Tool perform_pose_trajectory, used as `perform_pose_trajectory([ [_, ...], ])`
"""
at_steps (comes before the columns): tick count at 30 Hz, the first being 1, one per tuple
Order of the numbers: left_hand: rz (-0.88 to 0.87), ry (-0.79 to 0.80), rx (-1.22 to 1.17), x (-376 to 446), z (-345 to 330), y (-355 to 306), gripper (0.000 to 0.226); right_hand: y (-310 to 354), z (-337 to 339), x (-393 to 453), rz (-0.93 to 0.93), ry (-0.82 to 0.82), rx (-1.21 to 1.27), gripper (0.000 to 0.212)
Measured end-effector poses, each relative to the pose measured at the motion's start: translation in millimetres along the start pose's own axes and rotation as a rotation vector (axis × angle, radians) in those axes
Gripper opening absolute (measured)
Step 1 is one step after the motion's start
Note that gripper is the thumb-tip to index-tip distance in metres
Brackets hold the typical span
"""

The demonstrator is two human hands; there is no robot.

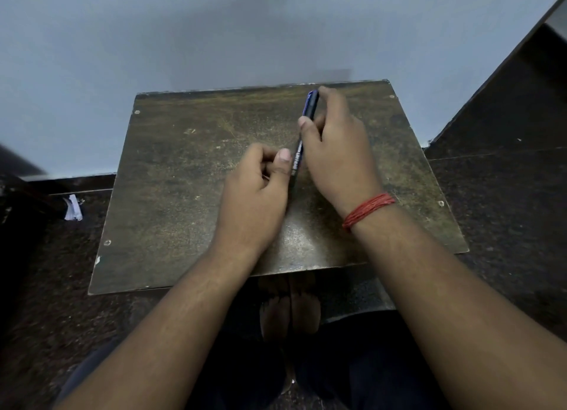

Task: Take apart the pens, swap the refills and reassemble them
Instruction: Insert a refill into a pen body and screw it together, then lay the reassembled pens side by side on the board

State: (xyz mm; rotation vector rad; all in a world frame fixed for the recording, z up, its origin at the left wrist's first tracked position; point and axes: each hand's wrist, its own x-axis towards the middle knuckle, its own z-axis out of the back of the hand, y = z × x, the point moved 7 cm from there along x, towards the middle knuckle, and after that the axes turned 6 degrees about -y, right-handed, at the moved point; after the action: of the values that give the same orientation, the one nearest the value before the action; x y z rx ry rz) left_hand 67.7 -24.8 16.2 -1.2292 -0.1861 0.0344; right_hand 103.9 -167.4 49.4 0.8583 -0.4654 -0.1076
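Observation:
A dark blue pen (299, 155) with pale lettering on its barrel runs between my two hands above the middle of the worn wooden board (190, 176). My right hand (337, 152) grips its upper part near the blue cap (311, 103), thumb pressed on the barrel. My left hand (260, 188) is curled around the pen's lower end, thumb against the barrel. The lower tip is hidden by my left hand. Only one pen is visible.
The board rests low in front of my crossed legs and bare feet (290, 314). A red thread band (368, 208) circles my right wrist. A crumpled white paper scrap (73, 208) lies on the dark floor at left. A grey wall stands behind.

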Motion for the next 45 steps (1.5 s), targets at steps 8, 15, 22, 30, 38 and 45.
perform_pose_trajectory([
  [8, -0.105, -0.094, 0.144, 5, 15, -4, 0.013, -19, -1, 6, 0.083, 0.067, -0.435, 0.018],
  [15, -0.180, -0.071, 0.509, 12, 19, -2, 0.055, -19, -8, 5, 0.138, 0.076, -0.614, 0.018],
  [22, -0.213, 0.003, 0.675, 16, 12, 9, 0.072, -20, 14, 12, 0.096, -0.008, -0.539, 0.022],
  [30, -0.171, 0.052, 0.696, 20, 13, 19, 0.072, -38, 16, -2, -0.004, 0.200, -0.609, 0.045],
  [38, -0.092, 0.038, 0.718, 24, 36, 19, 0.070, -6, -28, -19, -0.013, 0.263, -0.537, 0.031],
  [45, 0.031, 0.056, 0.812, 25, 72, 24, 0.069, 39, -71, -39, 0.032, 0.311, -0.408, 0.034],
])
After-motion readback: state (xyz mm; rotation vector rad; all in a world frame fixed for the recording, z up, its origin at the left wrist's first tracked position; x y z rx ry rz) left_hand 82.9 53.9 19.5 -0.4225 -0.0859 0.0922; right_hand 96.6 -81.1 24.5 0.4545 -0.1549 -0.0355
